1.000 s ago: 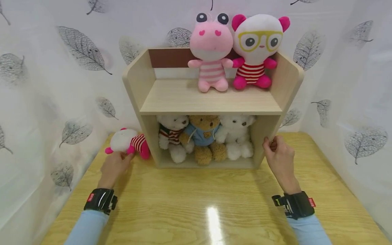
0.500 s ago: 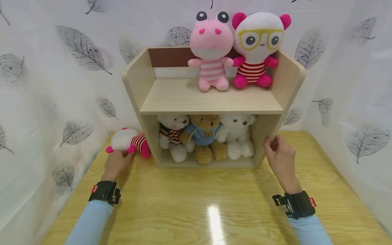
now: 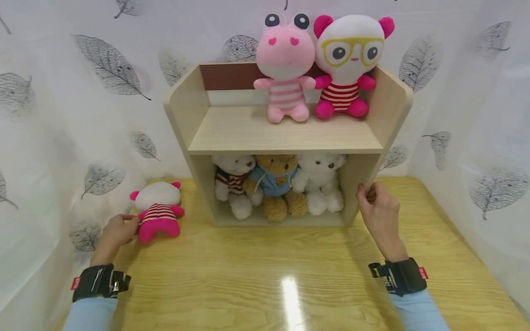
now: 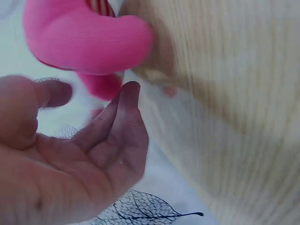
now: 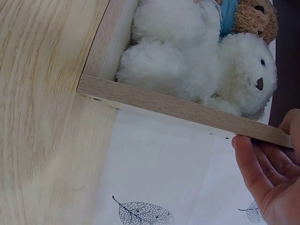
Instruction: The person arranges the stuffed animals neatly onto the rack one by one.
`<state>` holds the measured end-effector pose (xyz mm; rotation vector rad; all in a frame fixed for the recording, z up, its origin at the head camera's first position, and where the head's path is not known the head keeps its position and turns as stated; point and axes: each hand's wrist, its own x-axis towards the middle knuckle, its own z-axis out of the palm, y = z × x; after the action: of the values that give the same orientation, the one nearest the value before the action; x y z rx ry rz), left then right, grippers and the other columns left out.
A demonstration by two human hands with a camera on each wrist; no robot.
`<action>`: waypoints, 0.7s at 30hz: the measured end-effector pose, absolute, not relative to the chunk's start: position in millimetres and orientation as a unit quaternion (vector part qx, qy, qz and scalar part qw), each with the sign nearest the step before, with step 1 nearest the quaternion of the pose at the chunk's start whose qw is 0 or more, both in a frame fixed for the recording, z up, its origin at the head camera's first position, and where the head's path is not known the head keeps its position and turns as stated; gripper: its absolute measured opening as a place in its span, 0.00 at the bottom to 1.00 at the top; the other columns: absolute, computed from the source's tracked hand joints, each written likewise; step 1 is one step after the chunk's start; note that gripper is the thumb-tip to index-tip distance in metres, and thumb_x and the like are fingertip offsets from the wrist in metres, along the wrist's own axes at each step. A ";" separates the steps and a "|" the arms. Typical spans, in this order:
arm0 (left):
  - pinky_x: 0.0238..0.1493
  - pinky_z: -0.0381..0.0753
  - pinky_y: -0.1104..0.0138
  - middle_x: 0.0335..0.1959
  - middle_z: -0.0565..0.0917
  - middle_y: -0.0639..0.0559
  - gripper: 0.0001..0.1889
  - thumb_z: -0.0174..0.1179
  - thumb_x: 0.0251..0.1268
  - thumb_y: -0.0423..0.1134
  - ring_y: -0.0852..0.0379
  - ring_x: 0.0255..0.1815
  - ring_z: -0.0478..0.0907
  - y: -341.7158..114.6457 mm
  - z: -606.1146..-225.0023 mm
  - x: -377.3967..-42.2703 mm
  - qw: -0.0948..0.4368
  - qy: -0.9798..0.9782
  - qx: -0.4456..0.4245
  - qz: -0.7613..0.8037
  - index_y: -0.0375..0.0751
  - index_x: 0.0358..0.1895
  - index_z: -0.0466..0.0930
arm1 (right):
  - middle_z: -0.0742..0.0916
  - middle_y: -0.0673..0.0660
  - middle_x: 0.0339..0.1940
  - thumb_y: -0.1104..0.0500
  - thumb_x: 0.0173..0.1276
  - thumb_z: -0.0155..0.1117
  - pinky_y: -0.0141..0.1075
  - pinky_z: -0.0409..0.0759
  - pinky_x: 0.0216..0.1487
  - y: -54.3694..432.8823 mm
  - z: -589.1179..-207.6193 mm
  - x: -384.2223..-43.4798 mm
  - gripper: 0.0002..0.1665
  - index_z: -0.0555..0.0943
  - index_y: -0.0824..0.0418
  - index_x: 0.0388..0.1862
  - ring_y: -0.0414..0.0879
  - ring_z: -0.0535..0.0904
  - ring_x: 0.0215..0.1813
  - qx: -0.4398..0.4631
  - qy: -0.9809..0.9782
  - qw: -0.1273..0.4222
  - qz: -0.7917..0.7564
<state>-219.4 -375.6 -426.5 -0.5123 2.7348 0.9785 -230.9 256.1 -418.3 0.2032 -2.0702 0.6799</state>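
Observation:
At the left of the head view my left hand [image 3: 120, 230] is at a plush panda [image 3: 159, 211], pinching its small pink arm at the side. The panda has a white head, pink ears and a red-striped body, its face turned out of sight. In the left wrist view the pink arm shows between thumb and curved fingers, with a rounded pink leg [image 4: 89, 42] above them. My right hand [image 3: 381, 214] grips the front edge of the right side panel [image 5: 178, 108] of a light wooden shelf [image 3: 285, 133], thumb on one face and fingers on the other.
A pink plush hippo [image 3: 285, 55] and a panda with yellow glasses [image 3: 349, 64] sit on the upper board. Below are a white bear in a striped top [image 3: 233, 184], a brown bear in blue [image 3: 275, 184] and a white bear [image 3: 320, 184]. Leaf-print cloth [image 3: 99, 115] surrounds the table [image 3: 232, 276].
The panda at the left has turned from lying sideways to head away and legs towards me, shifting slightly nearer. My left hand has moved left with it. My right hand stays at the panel.

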 end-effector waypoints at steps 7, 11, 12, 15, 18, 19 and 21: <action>0.44 0.83 0.60 0.45 0.73 0.37 0.51 0.36 0.71 0.74 0.48 0.47 0.76 -367.2 -420.2 -215.1 0.206 0.869 -0.209 0.398 0.17 0.61 0.62 | 0.84 0.65 0.18 0.69 0.65 0.65 0.19 0.66 0.24 256.5 -419.1 -231.0 0.08 0.77 0.72 0.28 0.55 0.81 0.17 0.086 -0.837 0.464 0.278; 0.50 0.83 0.54 0.49 0.75 0.37 0.50 0.44 0.70 0.73 0.49 0.47 0.77 -359.3 -421.4 -219.2 0.203 0.856 -0.218 0.422 0.19 0.63 0.61 | 0.84 0.64 0.17 0.69 0.65 0.66 0.18 0.66 0.24 255.3 -421.2 -231.4 0.08 0.77 0.71 0.28 0.55 0.81 0.17 0.086 -0.834 0.466 0.283; 0.54 0.83 0.51 0.53 0.75 0.34 0.51 0.44 0.71 0.72 0.47 0.50 0.78 -357.4 -421.6 -219.6 0.191 0.853 -0.224 0.430 0.18 0.66 0.59 | 0.84 0.64 0.17 0.69 0.65 0.66 0.17 0.66 0.24 255.0 -421.4 -231.2 0.08 0.77 0.70 0.27 0.55 0.81 0.17 0.086 -0.834 0.466 0.283; 0.67 0.75 0.44 0.69 0.66 0.24 0.52 0.47 0.72 0.69 0.37 0.63 0.72 -353.5 -421.7 -219.2 0.139 0.848 -0.256 0.444 0.19 0.75 0.51 | 0.84 0.64 0.17 0.69 0.65 0.66 0.18 0.67 0.24 254.3 -421.6 -231.0 0.08 0.78 0.70 0.28 0.55 0.81 0.17 0.087 -0.836 0.464 0.281; 0.72 0.68 0.42 0.76 0.57 0.20 0.54 0.49 0.72 0.66 0.30 0.73 0.63 -350.5 -420.2 -216.8 0.069 0.859 -0.279 0.423 0.19 0.77 0.44 | 0.84 0.64 0.18 0.68 0.66 0.66 0.18 0.67 0.25 254.0 -421.2 -231.2 0.08 0.78 0.70 0.28 0.55 0.82 0.17 0.086 -0.838 0.461 0.280; 0.71 0.69 0.41 0.75 0.59 0.19 0.53 0.51 0.71 0.65 0.29 0.73 0.64 -349.4 -419.5 -215.6 0.043 0.867 -0.280 0.410 0.20 0.78 0.45 | 0.84 0.64 0.18 0.68 0.66 0.66 0.17 0.67 0.25 254.1 -421.1 -231.3 0.08 0.78 0.70 0.28 0.55 0.82 0.17 0.086 -0.837 0.461 0.280; 0.66 0.73 0.40 0.71 0.65 0.19 0.51 0.55 0.71 0.62 0.27 0.69 0.68 -347.0 -417.5 -214.1 -0.008 0.887 -0.267 0.376 0.22 0.78 0.48 | 0.84 0.64 0.18 0.68 0.66 0.66 0.17 0.67 0.25 254.4 -420.9 -231.3 0.08 0.78 0.70 0.28 0.55 0.82 0.17 0.085 -0.837 0.462 0.282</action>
<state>-214.1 -347.0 -417.5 -0.8433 2.8019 1.1867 -231.3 254.4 -420.9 0.2095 -2.0575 0.6943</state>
